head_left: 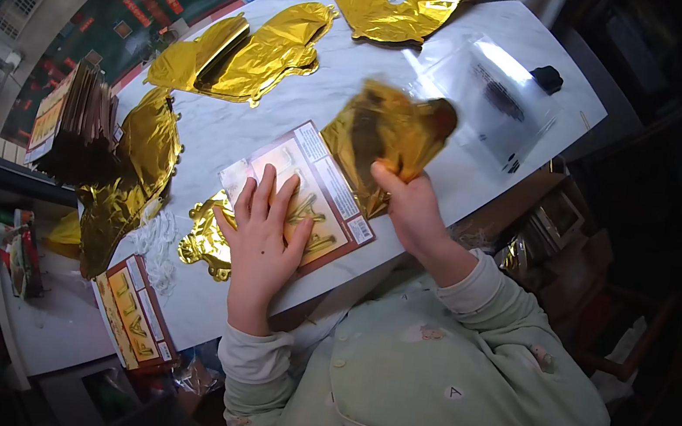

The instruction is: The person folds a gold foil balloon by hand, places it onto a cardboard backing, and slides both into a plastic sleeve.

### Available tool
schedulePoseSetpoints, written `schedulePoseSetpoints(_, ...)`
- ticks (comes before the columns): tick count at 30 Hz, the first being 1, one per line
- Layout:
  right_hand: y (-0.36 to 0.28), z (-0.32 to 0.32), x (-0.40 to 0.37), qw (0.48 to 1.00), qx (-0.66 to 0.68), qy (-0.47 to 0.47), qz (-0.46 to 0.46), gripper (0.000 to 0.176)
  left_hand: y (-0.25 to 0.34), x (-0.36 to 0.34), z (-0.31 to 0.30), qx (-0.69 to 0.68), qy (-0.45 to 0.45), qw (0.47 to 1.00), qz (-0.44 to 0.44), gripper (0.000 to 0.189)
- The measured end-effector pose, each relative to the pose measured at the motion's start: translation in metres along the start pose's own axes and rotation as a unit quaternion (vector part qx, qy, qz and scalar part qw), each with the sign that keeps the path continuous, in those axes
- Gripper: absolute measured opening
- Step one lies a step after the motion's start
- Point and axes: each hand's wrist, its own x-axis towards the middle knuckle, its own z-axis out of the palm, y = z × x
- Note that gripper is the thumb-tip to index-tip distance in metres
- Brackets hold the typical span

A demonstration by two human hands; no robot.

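Observation:
My left hand (262, 241) lies with its fingers spread over a printed card (315, 152) that has gold lettering pictures and a white label strip with a barcode. Pinched in my right hand (413, 202) is a crumpled gold foil sheet (380, 131), blurred at its top, beside the card's right edge. Another gold foil piece (203, 237) shows just left of my left hand, partly under the card.
Flat gold foil balloons (281, 50) lie along the table's far side (344, 72) and left edge. Clear plastic bags (498, 104) are at the right. A card stack (73, 120), white strings (157, 247) and more cards (134, 310) sit at the left.

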Motion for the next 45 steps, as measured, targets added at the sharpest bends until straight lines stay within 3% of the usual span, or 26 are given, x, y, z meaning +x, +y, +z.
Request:
schedulePoseSetpoints(3, -0.012, -0.008, -0.001, 0.991, 0.125, -0.026, 0.037, 0.04, 0.001, 0.003, -0.006, 0.004, -0.013, 1.0, -0.004, 0.062)
schedulePoseSetpoints(8, -0.01, -0.009, 0.001, 0.988, 0.146, -0.02, 0.049, 0.04, 0.0, 0.005, -0.019, 0.018, -0.044, 0.999, -0.011, 0.064)
schedulePoseSetpoints(29, -0.015, -0.002, -0.002, 0.992, 0.115, -0.012, 0.057, 0.034, -0.004, -0.004, -0.009, 0.065, -0.052, 0.996, -0.018, 0.066)
schedulePoseSetpoints(32, -0.014, 0.011, -0.005, 0.997, 0.054, 0.012, 0.048, 0.033, -0.007, -0.005, -0.006, 0.062, -0.046, 0.997, -0.018, 0.066)
schedulePoseSetpoints(34, -0.019, 0.028, -0.014, 0.997, -0.053, -0.051, 0.03, 0.035, -0.006, -0.004, -0.005, 0.048, -0.039, 0.998, -0.013, 0.065)
schedulePoseSetpoints(36, -0.01, 0.035, -0.02, 0.963, -0.192, -0.181, 0.062, 0.041, -0.008, -0.005, -0.004, 0.035, -0.031, 0.999, -0.007, 0.065)
schedulePoseSetpoints(37, -0.001, 0.046, -0.022, 0.909, -0.296, -0.201, -0.215, 0.05, -0.012, -0.005, -0.002, 0.068, -0.079, 0.994, -0.022, 0.067)
schedulePoseSetpoints(39, 0.007, 0.061, -0.032, 0.785, -0.519, -0.222, -0.258, 0.057, -0.021, -0.011, 0.007, 0.101, -0.127, 0.986, -0.037, 0.069)
schedulePoseSetpoints(40, 0.016, 0.068, -0.037, 0.784, -0.519, -0.222, -0.258, 0.057, -0.028, -0.021, 0.016, -0.138, -0.098, 0.984, -0.063, 0.069)
schedulePoseSetpoints(41, 0.027, 0.073, -0.04, 0.761, -0.538, -0.253, -0.26, 0.058, -0.036, -0.029, 0.026, -0.369, -0.064, 0.923, -0.085, 0.07)
schedulePoseSetpoints(42, 0.029, 0.077, -0.042, 0.736, -0.555, -0.285, -0.262, 0.058, -0.043, -0.027, 0.026, -0.309, -0.115, 0.933, -0.147, 0.063)
schedulePoseSetpoints(43, 0.027, 0.076, -0.042, 0.735, -0.556, -0.286, -0.262, 0.058, -0.044, -0.03, 0.028, -0.31, -0.113, 0.932, -0.147, 0.063)
schedulePoseSetpoints(45, 0.015, 0.069, -0.036, 0.858, -0.347, -0.337, -0.174, 0.056, -0.036, -0.033, 0.025, -0.048, -0.138, 0.988, -0.047, 0.063)
